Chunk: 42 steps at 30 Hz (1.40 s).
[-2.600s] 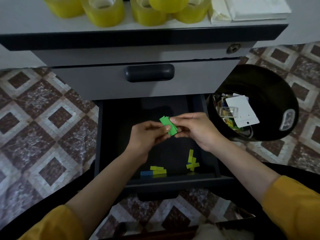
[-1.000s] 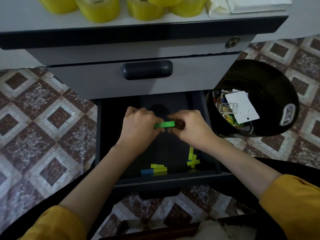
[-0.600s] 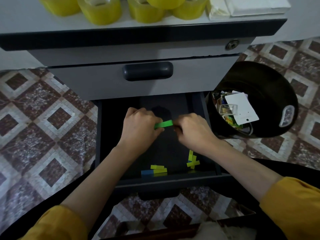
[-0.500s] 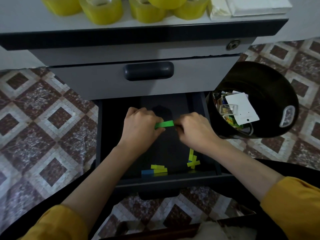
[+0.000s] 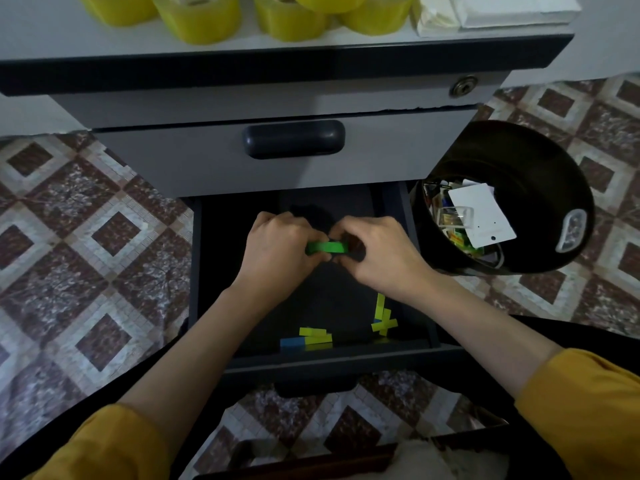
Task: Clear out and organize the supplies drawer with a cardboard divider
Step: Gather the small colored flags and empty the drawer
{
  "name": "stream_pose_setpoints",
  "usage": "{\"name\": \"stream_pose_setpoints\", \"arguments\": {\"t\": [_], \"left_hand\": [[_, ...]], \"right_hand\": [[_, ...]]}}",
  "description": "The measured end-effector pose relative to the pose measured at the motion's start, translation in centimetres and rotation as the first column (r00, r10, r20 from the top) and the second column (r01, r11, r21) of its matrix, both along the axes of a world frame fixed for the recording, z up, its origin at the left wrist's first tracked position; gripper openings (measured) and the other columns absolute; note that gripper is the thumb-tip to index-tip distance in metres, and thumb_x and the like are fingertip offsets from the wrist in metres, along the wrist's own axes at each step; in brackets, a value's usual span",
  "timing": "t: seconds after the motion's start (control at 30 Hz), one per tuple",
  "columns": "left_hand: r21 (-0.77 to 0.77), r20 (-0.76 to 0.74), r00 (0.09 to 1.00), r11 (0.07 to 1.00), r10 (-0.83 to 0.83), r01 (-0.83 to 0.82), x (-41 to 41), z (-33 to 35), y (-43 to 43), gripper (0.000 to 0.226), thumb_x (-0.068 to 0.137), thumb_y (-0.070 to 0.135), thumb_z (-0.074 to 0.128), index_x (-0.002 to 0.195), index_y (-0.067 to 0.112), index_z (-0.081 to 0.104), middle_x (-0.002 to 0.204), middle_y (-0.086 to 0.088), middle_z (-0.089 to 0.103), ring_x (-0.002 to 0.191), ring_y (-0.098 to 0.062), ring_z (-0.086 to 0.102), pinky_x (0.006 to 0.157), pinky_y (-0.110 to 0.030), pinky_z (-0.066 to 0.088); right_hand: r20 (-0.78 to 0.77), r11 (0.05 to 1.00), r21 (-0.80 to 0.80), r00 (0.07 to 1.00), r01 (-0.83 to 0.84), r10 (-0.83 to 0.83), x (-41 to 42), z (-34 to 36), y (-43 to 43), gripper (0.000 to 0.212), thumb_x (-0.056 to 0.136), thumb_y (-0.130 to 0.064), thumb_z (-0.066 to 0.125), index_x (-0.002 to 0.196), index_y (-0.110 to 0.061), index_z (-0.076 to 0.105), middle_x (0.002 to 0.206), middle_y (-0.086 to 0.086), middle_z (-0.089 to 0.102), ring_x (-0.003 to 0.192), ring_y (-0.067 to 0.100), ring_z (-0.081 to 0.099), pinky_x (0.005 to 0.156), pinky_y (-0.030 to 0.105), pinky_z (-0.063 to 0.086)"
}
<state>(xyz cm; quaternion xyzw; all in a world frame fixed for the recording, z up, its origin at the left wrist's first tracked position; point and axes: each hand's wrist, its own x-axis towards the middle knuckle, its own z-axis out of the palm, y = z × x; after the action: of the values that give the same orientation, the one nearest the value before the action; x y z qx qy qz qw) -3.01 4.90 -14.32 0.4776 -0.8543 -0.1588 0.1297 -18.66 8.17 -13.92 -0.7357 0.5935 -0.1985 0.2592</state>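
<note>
Nearest the camera, two yellow sleeves (image 5: pixel 585 407) are seen, with bare forearms reaching forward into an open dark drawer (image 5: pixel 329 360). Inside the drawer, below the left hand (image 5: pixel 277 251) and close to the front wall, a few yellow strips are stacked with a blue strip (image 5: pixel 291 342) at their left end. Below the right hand (image 5: pixel 381 254), near the right wall, more yellow strips (image 5: pixel 382 317) lie crossed over one another. The rest of the drawer floor is too dark to make out.

A green strip (image 5: pixel 327 247) is held level between the two hands, above the drawer floor. Its left end is pinched by the curled fingers of the left hand, and its right end is gripped by the curled fingers and thumb of the right hand.

To the right of the right hand, outside the drawer, a black bin (image 5: pixel 540 188) is tilted toward the camera. In it a white card (image 5: pixel 481 216) lies on top of mixed small coloured items, which cannot be told apart.

Beyond the hands, a grey drawer with a dark handle (image 5: pixel 293 138) is closed. A round lock (image 5: pixel 464 86) is set above it, to the right. Farthest off, yellow tape rolls (image 5: pixel 197 15) and folded white paper (image 5: pixel 502 8) are set on the cabinet top.
</note>
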Motion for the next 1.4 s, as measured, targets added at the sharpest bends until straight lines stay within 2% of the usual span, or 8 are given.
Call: {"name": "stream_pose_setpoints", "arguments": {"t": [0.13,0.23,0.4,0.67,0.83,1.13,1.33,1.4], "left_hand": [[0.021,-0.009,1.000,1.000,-0.014,0.015,0.2,0.0,-0.1,0.023,0.068,0.024,0.081,0.089,0.016,0.076,0.081,-0.005,0.072,0.077,-0.028,0.062,0.083,-0.043,0.042],[0.059,0.028,0.999,0.998,-0.018,0.017,0.2,0.1,-0.2,0.027,0.076,0.027,0.075,0.102,0.020,0.073,0.094,-0.003,0.071,0.091,-0.024,0.060,0.092,-0.040,0.036],[0.070,0.055,0.998,0.997,0.011,-0.015,0.5,0.3,-0.4,0.030,0.081,0.029,0.070,0.110,0.022,0.070,0.099,-0.002,0.070,0.096,-0.022,0.057,0.094,-0.037,0.035],[0.083,-0.026,0.999,0.996,0.022,-0.020,0.7,0.4,-0.8,0.024,0.075,0.026,0.076,0.099,0.022,0.074,0.089,-0.001,0.071,0.086,-0.021,0.059,0.084,-0.041,0.045],[0.101,-0.045,0.998,0.994,0.038,-0.033,0.4,1.5,-1.1,0.025,0.075,0.026,0.076,0.099,0.022,0.074,0.088,-0.001,0.069,0.085,-0.019,0.056,0.082,-0.038,0.044],[0.033,-0.005,1.000,0.999,0.021,-0.021,0.4,7.3,-0.4,0.027,0.079,0.028,0.073,0.106,0.023,0.072,0.094,-0.001,0.069,0.090,-0.019,0.059,0.087,-0.036,0.043],[-0.026,-0.025,0.999,0.999,0.037,-0.037,0.2,11.6,1.1,0.028,0.076,0.026,0.075,0.103,0.021,0.073,0.098,-0.002,0.072,0.095,-0.021,0.061,0.090,-0.037,0.044],[-0.040,-0.016,0.999,0.998,0.039,-0.040,0.0,12.8,1.6,0.027,0.077,0.028,0.075,0.103,0.021,0.073,0.098,-0.002,0.071,0.094,-0.021,0.061,0.089,-0.035,0.044]], "right_hand": [[0.035,1.000,-0.018,0.999,0.026,-0.025,-0.2,-0.5,-0.1,0.012,0.077,-0.002,0.070,0.088,-0.005,0.067,0.085,0.008,0.067,0.074,0.020,0.062,0.066,0.030,0.050],[0.041,0.999,-0.032,0.999,0.026,-0.024,-0.2,-0.9,-0.1,0.012,0.076,0.000,0.071,0.088,-0.002,0.069,0.085,0.010,0.068,0.074,0.020,0.063,0.066,0.031,0.051],[0.114,0.998,-0.053,0.993,0.024,-0.018,-0.5,-0.9,-0.2,0.021,0.074,0.000,0.072,0.093,-0.006,0.064,0.084,0.006,0.066,0.073,0.020,0.064,0.067,0.036,0.055],[0.129,0.981,-0.194,0.991,-0.005,0.031,-0.9,-1.3,-0.3,0.006,0.072,0.001,0.072,0.076,-0.002,0.072,0.076,0.009,0.069,0.065,0.019,0.065,0.058,0.038,0.056],[0.150,0.972,-0.233,0.988,0.017,0.018,-1.3,-0.6,-0.5,0.008,0.073,0.004,0.069,0.077,-0.002,0.073,0.077,0.010,0.071,0.069,0.019,0.067,0.064,0.037,0.057],[0.217,0.919,-0.386,0.976,0.076,0.011,-1.4,3.3,0.8,0.014,0.073,0.002,0.064,0.082,0.000,0.074,0.083,0.009,0.073,0.084,0.010,0.063,0.080,0.006,0.047],[0.194,0.888,-0.457,0.980,0.058,0.035,-1.5,7.3,1.9,0.014,0.070,-0.005,0.069,0.082,-0.003,0.075,0.079,0.008,0.073,0.069,0.016,0.067,0.070,0.021,0.051],[0.172,0.864,-0.501,0.984,0.047,0.047,-1.7,8.4,2.2,0.013,0.069,-0.004,0.068,0.081,-0.003,0.075,0.078,0.007,0.073,0.070,0.014,0.067,0.070,0.019,0.051]]}}
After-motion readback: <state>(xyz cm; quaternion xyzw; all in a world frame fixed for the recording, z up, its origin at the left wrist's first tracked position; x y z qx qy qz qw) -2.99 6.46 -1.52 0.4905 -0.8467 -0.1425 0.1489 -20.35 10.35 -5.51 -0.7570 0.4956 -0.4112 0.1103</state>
